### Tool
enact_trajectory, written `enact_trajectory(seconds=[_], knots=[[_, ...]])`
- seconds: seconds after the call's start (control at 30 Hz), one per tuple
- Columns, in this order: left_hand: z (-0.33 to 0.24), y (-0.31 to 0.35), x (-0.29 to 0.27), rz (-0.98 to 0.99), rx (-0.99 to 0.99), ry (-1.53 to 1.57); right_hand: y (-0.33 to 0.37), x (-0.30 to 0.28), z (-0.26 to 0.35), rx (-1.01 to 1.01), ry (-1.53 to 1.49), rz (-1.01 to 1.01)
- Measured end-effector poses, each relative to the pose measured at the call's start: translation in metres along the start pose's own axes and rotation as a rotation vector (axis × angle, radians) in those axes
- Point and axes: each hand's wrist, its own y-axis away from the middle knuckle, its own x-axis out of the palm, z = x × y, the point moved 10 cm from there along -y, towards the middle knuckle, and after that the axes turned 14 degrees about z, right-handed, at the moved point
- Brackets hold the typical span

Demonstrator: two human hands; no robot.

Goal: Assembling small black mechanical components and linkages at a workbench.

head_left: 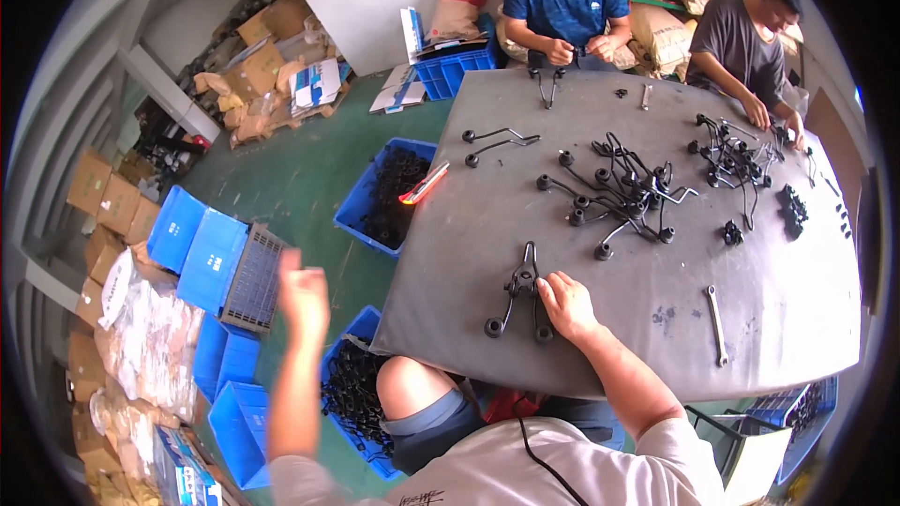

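A black bent-rod assembly [509, 307] lies at the table's near edge, with a narrow loop at the far end, a clamp-like middle and two round knobs toward me. My right hand [568, 306] is closed at its right rod, the thumb and fingertips against the metal. Beyond the table's left edge, my left hand [305, 298] is raised over the floor side and smeared by motion; I cannot make out its fingers or anything in them. Farther in on the table lies a tangled pile of similar black rods with round knobs [623, 189].
The grey table [459, 262] also bears a wrench [717, 323], a red-and-white cutter-like tool [425, 184] and a separate rod piece [502, 142]. Blue crates of black parts [380, 195] stand by its left side. Two people [565, 5] handle parts across the table.
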Motion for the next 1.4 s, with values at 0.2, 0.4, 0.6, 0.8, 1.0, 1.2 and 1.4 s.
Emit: enact_trajectory(seconds=[0.2, 0.4, 0.6, 0.8, 1.0, 1.2, 1.4], knots=[[-0.215, 0.1, 0.151, 0.403, 0.291, 0.197, 0.045, -0.064, -0.013, 0.045, 0.029, -0.129], [-0.224, 0.119, 0.198, 0.552, 0.221, 0.262, 0.179, -0.178, -0.119, 0.597, 0.536, -0.5], [-0.195, 0.115, 0.226, 0.637, 0.038, 0.368, 0.209, -0.186, -0.209, 0.863, 0.402, -0.161], [-0.211, 0.106, 0.225, 0.636, 0.092, 0.351, 0.147, -0.162, -0.13, 0.542, -0.006, -0.27], [-0.22, 0.106, 0.216, 0.526, 0.275, 0.326, 0.091, -0.057, -0.016, 0.159, -0.322, -0.129], [-0.211, 0.109, 0.218, 0.548, 0.164, 0.309, 0.066, -0.045, 0.02, 0.065, -0.363, -0.091], [-0.213, 0.114, 0.215, 0.473, 0.191, 0.259, 0.056, -0.035, 0.073, -0.248, -0.095, -0.053]])
